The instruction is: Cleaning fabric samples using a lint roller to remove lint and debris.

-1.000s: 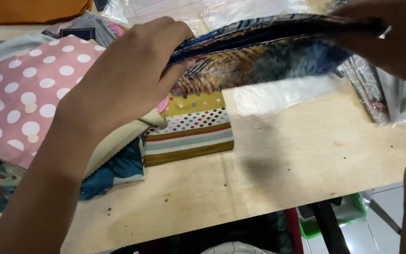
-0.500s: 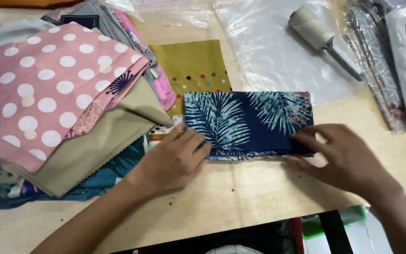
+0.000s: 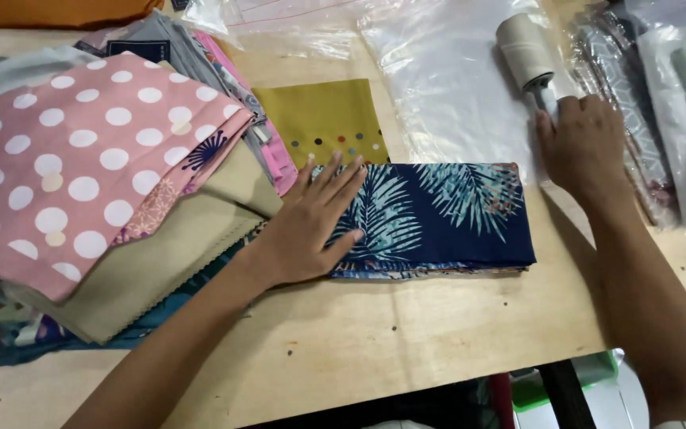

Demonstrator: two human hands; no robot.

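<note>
Two hands: left hand [image 3: 311, 226] flat on folded fabric [image 3: 438, 218]; right hand [image 3: 585, 147] grasps lint roller [image 3: 527, 52].

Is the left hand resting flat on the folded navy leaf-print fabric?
Yes, the left hand lies open, fingers spread, on the left end of the folded navy leaf-print fabric.

A folded cloth [image 3: 438, 218] is lying on the bench [image 3: 406, 334]. Left of the cloth, a fabric stack [image 3: 97, 183] is sitting; behind it, a plastic bag [image 3: 454, 87]; behind-right, a roller [image 3: 527, 52].
</note>
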